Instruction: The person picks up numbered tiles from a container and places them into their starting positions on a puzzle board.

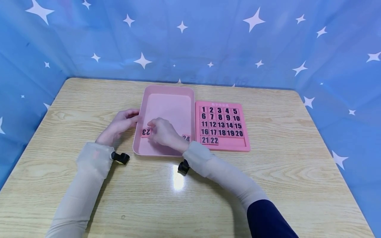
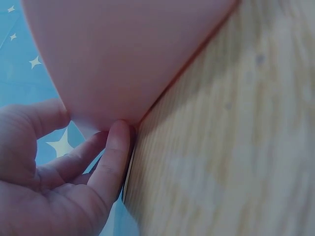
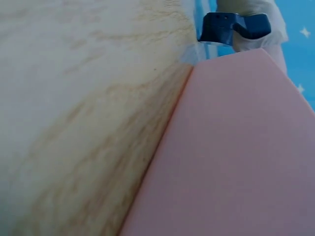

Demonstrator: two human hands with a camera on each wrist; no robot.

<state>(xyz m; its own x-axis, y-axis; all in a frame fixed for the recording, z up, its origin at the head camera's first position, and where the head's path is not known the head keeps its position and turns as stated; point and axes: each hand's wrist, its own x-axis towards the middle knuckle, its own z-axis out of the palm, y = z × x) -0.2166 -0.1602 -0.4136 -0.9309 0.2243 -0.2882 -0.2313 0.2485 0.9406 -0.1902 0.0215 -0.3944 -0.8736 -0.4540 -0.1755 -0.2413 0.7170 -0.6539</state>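
Observation:
A pink tray (image 1: 166, 88) lies on the wooden table. At its left side my left hand (image 1: 120, 124) touches the outer wall. The left wrist view shows fingertips (image 2: 118, 132) against the wall's lower corner and the thumb at its edge. My right hand (image 1: 164, 132) reaches into the tray, its fingertips right at an upside-down tile marked 23 (image 1: 146, 132) and overlapping its right end; I cannot tell whether they pinch it. A tile marked 24 (image 1: 186, 137) lies by the tray's right wall, partly behind the right wrist. The right wrist view shows only the tray's outer wall (image 3: 236, 147).
Right of the tray is a pink number board (image 1: 232, 147) with tiles 1 to 22 in rows and a gap after 22. A blue curtain (image 1: 190, 43) with white stars hangs behind the table (image 1: 285, 158). Black cameras (image 1: 183, 167) sit on both wrists.

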